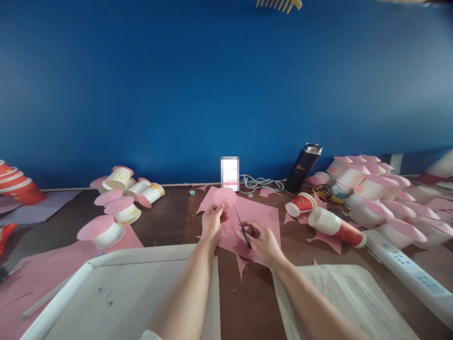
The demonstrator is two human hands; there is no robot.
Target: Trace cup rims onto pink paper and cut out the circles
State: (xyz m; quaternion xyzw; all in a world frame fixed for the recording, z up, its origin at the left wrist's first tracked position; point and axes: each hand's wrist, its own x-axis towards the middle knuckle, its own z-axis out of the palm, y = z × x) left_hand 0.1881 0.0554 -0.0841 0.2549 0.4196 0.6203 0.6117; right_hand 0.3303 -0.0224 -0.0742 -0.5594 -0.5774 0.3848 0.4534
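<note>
My left hand (212, 221) holds up a round pink paper disc (224, 196) by its lower edge. My right hand (261, 241) grips a pair of dark-handled scissors (241, 225), whose thin blades point up toward the disc. Both hands hover over a sheet of pink paper (258, 212) lying on the dark wooden table (166, 222), with pointed pink offcuts around it.
Paper cups with pink disc lids (106, 231) lie at the left; a big pile of them (375, 189) sits at the right. A stack of red-and-white cups (334, 225), a black flask (303, 166), cables (260, 182), a white tray (116, 283) and a printed sheet (354, 297) surround me.
</note>
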